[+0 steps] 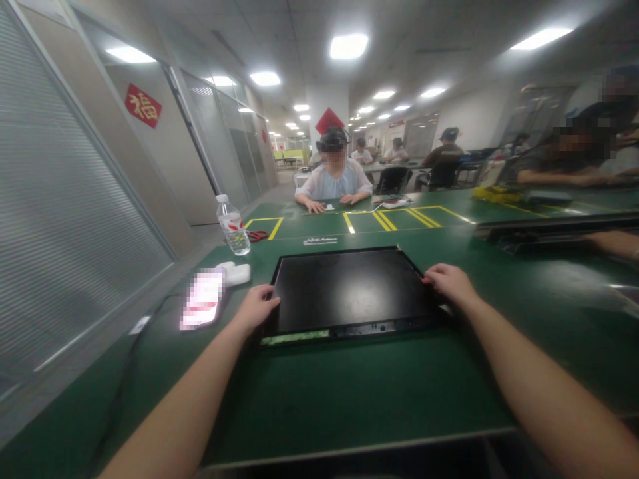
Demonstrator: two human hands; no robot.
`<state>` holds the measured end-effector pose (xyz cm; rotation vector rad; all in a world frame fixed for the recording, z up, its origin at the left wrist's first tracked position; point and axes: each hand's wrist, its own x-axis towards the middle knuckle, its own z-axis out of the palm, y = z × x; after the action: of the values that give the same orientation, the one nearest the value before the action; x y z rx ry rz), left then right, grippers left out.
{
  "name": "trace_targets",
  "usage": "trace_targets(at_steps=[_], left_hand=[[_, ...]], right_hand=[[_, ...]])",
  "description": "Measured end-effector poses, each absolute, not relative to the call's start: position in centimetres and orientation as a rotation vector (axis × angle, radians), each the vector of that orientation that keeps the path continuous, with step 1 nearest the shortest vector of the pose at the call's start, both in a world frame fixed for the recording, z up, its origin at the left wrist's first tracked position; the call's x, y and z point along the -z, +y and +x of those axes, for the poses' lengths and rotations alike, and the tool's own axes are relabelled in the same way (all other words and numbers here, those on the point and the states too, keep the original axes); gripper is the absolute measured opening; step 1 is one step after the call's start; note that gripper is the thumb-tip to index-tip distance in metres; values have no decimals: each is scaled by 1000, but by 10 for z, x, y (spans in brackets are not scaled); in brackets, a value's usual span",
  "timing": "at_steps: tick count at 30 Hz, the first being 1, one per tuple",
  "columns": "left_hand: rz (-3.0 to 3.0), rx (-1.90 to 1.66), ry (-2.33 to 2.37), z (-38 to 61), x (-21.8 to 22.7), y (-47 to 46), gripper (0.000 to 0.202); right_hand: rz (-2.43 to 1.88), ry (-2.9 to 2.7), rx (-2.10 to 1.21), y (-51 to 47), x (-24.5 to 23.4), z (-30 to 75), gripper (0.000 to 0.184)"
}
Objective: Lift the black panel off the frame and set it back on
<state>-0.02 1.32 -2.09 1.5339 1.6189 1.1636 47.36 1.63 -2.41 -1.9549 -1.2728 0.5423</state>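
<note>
A black flat display panel point(344, 289) lies screen up on the green table in front of me, with a soft light reflection on it. Along its near edge runs a dark strip with a greenish section at the left. My left hand point(257, 307) grips the panel's left edge, thumb over the top of the frame. At the right edge, toward the far corner, my right hand point(452, 285) pinches the frame between thumb and fingers. The undersides of the panel and of my fingertips are hidden.
Left of the panel are a phone point(202, 299), a white case point(236, 273), a water bottle point(232, 226) and red-handled scissors point(258, 235). Yellow tape marks the green table point(379, 372). A person point(337, 176) sits opposite. At right, a co-worker's hand point(616, 243) touches a black frame point(529, 233).
</note>
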Motion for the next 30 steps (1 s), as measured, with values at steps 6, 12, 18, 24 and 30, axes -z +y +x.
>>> trace_targets(at_steps=[6,12,18,24,30], left_hand=[[1688,-1022,1718,0,21,14,13],[1644,-1042,1713,-2,26,15,17],[1634,-1041,1751,-1,24,15,16],[1666,-1024,1734,1,23,14,17],[1744,-969,1801,-3,30,19,23]], right_hand=[[-1933,-1217,-580,16,24,472,11],[-1896,-1197,-584,18,25,474,9],[-1896,-1169,-624,19,27,475,10],[-1884,-1156,-636,19,28,475,10],[-1912,-1210,-598,17,27,475,12]])
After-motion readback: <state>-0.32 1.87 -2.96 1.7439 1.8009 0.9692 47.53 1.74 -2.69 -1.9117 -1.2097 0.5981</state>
